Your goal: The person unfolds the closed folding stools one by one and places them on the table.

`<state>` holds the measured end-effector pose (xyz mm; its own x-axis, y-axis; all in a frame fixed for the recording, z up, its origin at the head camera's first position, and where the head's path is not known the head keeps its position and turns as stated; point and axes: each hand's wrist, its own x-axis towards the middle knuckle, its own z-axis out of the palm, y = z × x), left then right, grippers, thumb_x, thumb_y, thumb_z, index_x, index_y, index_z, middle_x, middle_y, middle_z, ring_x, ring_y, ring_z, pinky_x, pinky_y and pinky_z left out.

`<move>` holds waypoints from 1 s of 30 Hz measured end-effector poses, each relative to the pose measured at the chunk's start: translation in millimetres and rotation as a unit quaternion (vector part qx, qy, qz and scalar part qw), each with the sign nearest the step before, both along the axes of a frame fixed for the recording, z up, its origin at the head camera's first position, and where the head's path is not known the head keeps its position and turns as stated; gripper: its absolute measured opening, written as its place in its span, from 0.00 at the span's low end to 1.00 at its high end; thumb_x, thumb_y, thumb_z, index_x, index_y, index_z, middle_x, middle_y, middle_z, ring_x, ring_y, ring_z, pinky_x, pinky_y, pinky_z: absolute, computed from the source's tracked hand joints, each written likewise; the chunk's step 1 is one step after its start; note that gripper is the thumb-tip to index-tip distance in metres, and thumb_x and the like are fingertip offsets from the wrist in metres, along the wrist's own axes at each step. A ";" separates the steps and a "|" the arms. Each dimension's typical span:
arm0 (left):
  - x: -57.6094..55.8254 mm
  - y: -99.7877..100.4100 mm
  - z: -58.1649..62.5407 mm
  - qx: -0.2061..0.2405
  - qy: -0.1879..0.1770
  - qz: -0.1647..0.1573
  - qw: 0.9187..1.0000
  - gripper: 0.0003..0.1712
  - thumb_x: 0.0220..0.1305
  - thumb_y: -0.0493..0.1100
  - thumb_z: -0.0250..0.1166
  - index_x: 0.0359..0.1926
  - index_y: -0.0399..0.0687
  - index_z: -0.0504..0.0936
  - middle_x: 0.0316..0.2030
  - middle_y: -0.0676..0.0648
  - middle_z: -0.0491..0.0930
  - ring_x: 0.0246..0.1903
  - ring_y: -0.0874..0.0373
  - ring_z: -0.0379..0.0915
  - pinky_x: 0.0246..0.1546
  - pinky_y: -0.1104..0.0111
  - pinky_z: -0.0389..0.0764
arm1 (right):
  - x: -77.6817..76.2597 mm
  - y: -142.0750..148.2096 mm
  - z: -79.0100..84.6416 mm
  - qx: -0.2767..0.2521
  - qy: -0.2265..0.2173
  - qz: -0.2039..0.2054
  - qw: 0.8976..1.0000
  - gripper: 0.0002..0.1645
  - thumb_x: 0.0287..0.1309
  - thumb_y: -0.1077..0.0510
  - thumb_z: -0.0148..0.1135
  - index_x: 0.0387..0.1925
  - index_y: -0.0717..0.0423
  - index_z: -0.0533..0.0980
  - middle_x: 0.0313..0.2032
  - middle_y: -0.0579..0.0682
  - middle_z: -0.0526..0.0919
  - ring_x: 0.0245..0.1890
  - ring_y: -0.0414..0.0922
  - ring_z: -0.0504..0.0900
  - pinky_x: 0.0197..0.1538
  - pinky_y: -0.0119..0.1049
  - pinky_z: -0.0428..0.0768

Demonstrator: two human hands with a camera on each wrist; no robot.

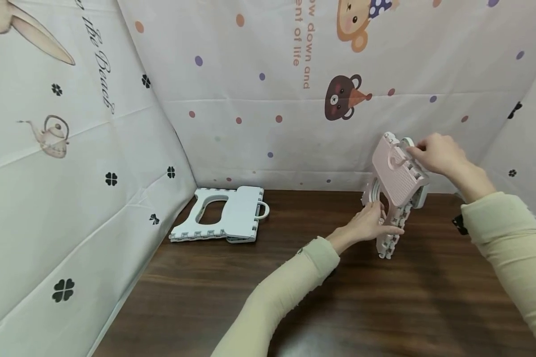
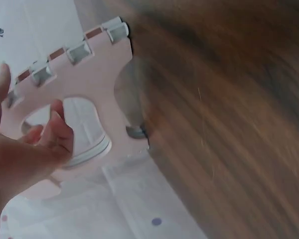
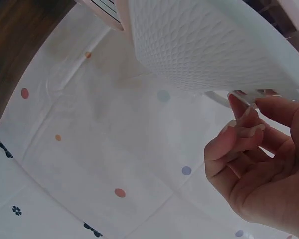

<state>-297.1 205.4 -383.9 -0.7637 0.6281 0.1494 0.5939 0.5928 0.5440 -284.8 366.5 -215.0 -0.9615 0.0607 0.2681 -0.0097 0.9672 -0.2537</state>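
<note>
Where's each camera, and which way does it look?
Head: worn there, facing forward and down; shows pink stool, left hand, right hand, sleeves.
Left wrist: worn there, facing the stool's pink side; left hand shows.
Right wrist: worn there, facing a white textured panel; right hand shows.
Head and left wrist both show the stool.

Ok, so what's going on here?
A person has both hands at a partly folded pink and white stool. The right hand pinches the edge of its white panel, while the left hand is at the opening in its pink leg. Off to the left, a white stool lies folded on the table.
</note>
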 end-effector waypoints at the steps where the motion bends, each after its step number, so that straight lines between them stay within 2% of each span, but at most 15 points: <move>1: -0.4 -3.1 0.7 -0.005 0.007 -0.005 1.000 0.31 0.53 0.68 0.67 0.45 0.54 0.68 0.38 0.57 0.71 0.32 0.67 0.69 0.29 0.78 0.70 | 0.2 0.7 -0.2 0.000 0.001 0.000 1.000 0.27 0.68 0.46 0.49 0.37 0.68 0.80 0.24 0.61 0.78 0.27 0.54 0.72 0.23 0.40 0.63; 3: -1.1 -8.6 2.1 -0.017 0.026 -0.016 0.999 0.31 0.54 0.68 0.66 0.47 0.53 0.70 0.37 0.57 0.73 0.32 0.68 0.70 0.30 0.78 0.70 | 0.5 2.2 -0.4 0.002 0.002 -0.003 1.000 0.26 0.68 0.47 0.49 0.31 0.66 0.79 0.21 0.57 0.75 0.25 0.53 0.70 0.23 0.40 0.63; 7: -1.3 -18.2 4.3 -0.066 0.037 -0.038 0.996 0.34 0.55 0.68 0.65 0.52 0.50 0.70 0.38 0.57 0.74 0.35 0.68 0.71 0.33 0.77 0.72 | 0.4 3.7 -1.1 0.005 0.005 -0.003 1.000 0.27 0.68 0.46 0.48 0.30 0.65 0.79 0.21 0.57 0.75 0.26 0.54 0.70 0.23 0.40 0.62; 12: -0.9 -25.6 5.0 -0.106 0.017 -0.063 0.992 0.39 0.57 0.66 0.65 0.60 0.48 0.68 0.50 0.55 0.77 0.44 0.67 0.74 0.40 0.76 0.74 | 0.7 5.4 -3.7 -0.001 0.007 -0.002 1.000 0.29 0.69 0.45 0.47 0.34 0.68 0.79 0.22 0.58 0.76 0.27 0.54 0.71 0.23 0.40 0.63; 16: -0.6 -27.5 6.1 -0.126 0.005 -0.074 0.989 0.39 0.57 0.63 0.67 0.64 0.51 0.67 0.56 0.54 0.77 0.45 0.67 0.75 0.37 0.75 0.75 | 0.9 6.0 -6.1 -0.012 -0.001 0.009 1.000 0.31 0.69 0.46 0.47 0.41 0.73 0.78 0.22 0.59 0.78 0.24 0.51 0.72 0.24 0.39 0.65; 18: -0.2 -27.8 7.3 -0.133 0.005 -0.078 0.988 0.38 0.58 0.62 0.67 0.64 0.52 0.68 0.53 0.55 0.78 0.41 0.67 0.74 0.33 0.74 0.74 | 0.8 5.9 -6.9 -0.018 -0.004 0.014 1.000 0.32 0.69 0.46 0.46 0.44 0.74 0.77 0.23 0.59 0.79 0.23 0.51 0.72 0.24 0.39 0.66; 20: 0.5 -28.3 8.9 -0.137 0.007 -0.080 0.987 0.33 0.58 0.61 0.66 0.59 0.52 0.71 0.47 0.55 0.80 0.36 0.67 0.72 0.29 0.74 0.72 | 0.4 5.5 -7.5 -0.020 -0.003 0.016 1.000 0.32 0.69 0.46 0.46 0.45 0.75 0.77 0.23 0.60 0.79 0.23 0.50 0.72 0.24 0.39 0.66; 25: 4.0 -28.8 15.0 -0.147 0.004 -0.069 0.987 0.19 0.60 0.61 0.65 0.39 0.54 0.74 0.29 0.56 0.74 0.26 0.65 0.65 0.22 0.74 0.67 | 0.2 4.5 -7.8 -0.023 0.002 0.018 1.000 0.30 0.68 0.45 0.50 0.42 0.72 0.79 0.23 0.59 0.80 0.25 0.51 0.72 0.24 0.39 0.65; 27: 5.6 -28.7 17.9 -0.149 0.002 -0.063 0.987 0.19 0.60 0.62 0.65 0.34 0.55 0.73 0.28 0.57 0.73 0.25 0.65 0.65 0.22 0.74 0.66 | 0.7 5.0 -7.9 -0.023 0.005 0.020 1.000 0.29 0.67 0.45 0.51 0.42 0.70 0.80 0.24 0.59 0.80 0.26 0.52 0.72 0.25 0.39 0.65; 30: 6.2 -28.0 21.2 -0.151 0.007 -0.057 0.987 0.19 0.60 0.62 0.65 0.37 0.55 0.74 0.31 0.58 0.75 0.28 0.66 0.68 0.24 0.74 0.68 | 1.3 5.6 -8.6 -0.022 0.008 0.022 0.999 0.29 0.66 0.44 0.52 0.42 0.69 0.80 0.27 0.62 0.81 0.28 0.54 0.73 0.25 0.39 0.65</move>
